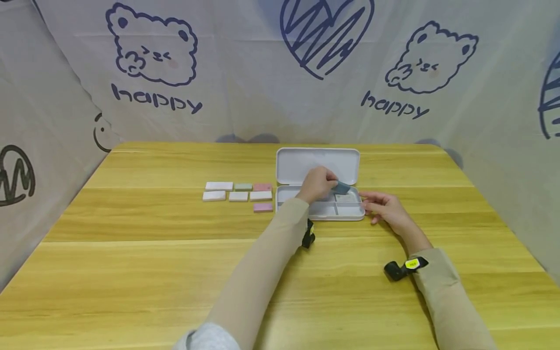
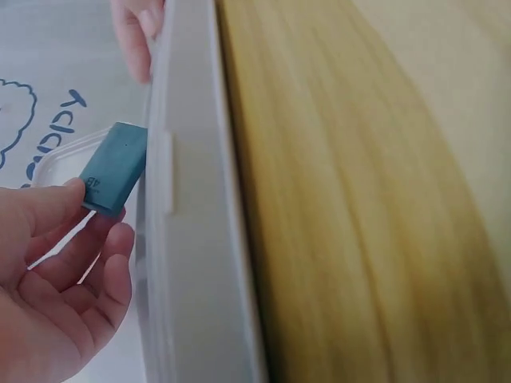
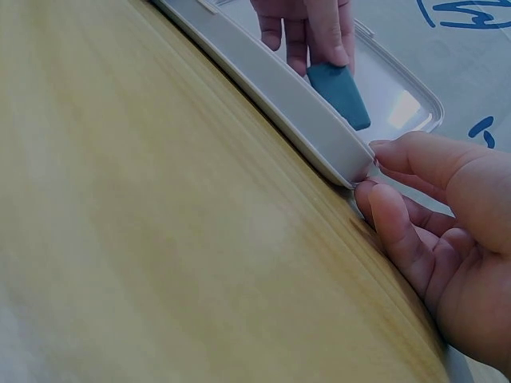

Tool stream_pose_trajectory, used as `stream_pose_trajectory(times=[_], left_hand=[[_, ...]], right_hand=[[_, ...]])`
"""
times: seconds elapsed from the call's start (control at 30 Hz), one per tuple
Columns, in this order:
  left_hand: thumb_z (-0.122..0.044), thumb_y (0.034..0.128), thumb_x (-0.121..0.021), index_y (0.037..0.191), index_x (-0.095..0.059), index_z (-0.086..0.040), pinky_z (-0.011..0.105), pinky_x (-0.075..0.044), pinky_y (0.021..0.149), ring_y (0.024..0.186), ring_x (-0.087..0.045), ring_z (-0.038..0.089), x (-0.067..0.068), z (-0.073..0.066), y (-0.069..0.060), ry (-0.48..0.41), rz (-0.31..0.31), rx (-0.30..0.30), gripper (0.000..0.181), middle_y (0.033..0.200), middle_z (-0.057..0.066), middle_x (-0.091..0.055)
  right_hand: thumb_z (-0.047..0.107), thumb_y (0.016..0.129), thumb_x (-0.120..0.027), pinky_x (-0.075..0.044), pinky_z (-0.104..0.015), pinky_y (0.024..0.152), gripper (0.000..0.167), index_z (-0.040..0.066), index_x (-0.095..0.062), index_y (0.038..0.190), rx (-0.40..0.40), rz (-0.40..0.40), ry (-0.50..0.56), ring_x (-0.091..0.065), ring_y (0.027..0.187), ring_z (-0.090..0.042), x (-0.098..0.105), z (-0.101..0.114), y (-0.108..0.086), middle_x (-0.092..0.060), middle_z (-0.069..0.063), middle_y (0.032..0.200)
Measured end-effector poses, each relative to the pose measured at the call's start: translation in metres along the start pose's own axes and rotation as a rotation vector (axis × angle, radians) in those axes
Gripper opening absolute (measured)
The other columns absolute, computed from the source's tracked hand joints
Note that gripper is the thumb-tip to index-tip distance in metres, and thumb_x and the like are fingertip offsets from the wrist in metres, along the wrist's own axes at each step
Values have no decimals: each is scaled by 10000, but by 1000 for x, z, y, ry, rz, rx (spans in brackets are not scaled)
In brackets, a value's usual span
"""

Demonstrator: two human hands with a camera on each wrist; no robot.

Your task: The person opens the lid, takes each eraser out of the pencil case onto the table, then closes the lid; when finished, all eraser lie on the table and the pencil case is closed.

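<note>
A teal eraser point(image 2: 118, 166) marked 4B is pinched by one end between the thumb and fingers of my left hand point(image 1: 318, 184). It hangs tilted over the right side of a white compartment box point(image 1: 323, 218), whose lid point(image 1: 317, 165) stands raised at the back. Below it, a pale block point(image 1: 344, 198) lies in the back right compartment. At the box's right end, my right hand point(image 1: 387, 210) holds the corner, fingers against the rim and near the bottom edge in the right wrist view. My left hand hides part of the back compartments.
Left of the box lie several small blocks: white ones point(image 1: 219, 185), a green one point(image 1: 243, 186), a red-pink one point(image 1: 262, 186) and a purple-pink one point(image 1: 263, 208). The wooden table point(image 1: 153, 272) ends at a printed cloth point(image 1: 245, 97) behind.
</note>
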State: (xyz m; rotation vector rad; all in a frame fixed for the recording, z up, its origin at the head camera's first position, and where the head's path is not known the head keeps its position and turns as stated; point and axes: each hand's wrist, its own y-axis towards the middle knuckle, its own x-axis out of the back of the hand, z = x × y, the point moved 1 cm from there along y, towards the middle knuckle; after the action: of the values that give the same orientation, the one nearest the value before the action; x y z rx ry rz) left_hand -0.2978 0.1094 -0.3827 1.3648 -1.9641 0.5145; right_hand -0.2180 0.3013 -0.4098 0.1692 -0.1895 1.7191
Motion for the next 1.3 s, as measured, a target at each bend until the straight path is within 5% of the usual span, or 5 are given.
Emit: stream_pose_trajectory(times=[0.17,0.3,0.47,0.87,1.3], left_hand=[[-215,820,-657,857,-722,-130,171,-431,655,733,-569,71,-11,19,18,-107,17,-43,114,810,-44,-666],[-119,851,-611,950,-691,-42,184,-454,612,719,-592,115,12,-5,-11,-148,19,36,149,870,46,-668],[-40,847,-588,946,-634,-11,154,-428,509,620,-571,136,22,-11,-27,-263,-28,59,113,833,102,-635],[-34,857,-576,903,-603,-11,166,-431,519,658,-601,191,34,-1,-35,-348,-4,73,59,826,122,-630],[-53,863,-578,904,-609,9,168,-411,502,654,-597,236,55,13,-47,-368,-58,62,81,745,104,-608]], right_hand=[[71,856,-593,-469,-207,465,440,-135,-440,1214,1,6,-4,-549,659,-77,0,0,-1,-575,30,798],[79,857,-594,-467,-205,466,455,-147,-426,1214,2,11,-10,-545,663,-74,-1,0,-1,-568,32,800],[76,853,-598,-468,-207,463,430,-123,-458,1207,9,5,-9,-547,658,-77,0,1,0,-570,23,796],[84,860,-591,-469,-204,469,445,-130,-438,1218,-1,-1,-24,-540,661,-73,1,-1,2,-560,28,795],[105,865,-590,-470,-206,479,455,-127,-436,1225,-13,9,-35,-535,670,-71,1,-2,2,-551,21,803]])
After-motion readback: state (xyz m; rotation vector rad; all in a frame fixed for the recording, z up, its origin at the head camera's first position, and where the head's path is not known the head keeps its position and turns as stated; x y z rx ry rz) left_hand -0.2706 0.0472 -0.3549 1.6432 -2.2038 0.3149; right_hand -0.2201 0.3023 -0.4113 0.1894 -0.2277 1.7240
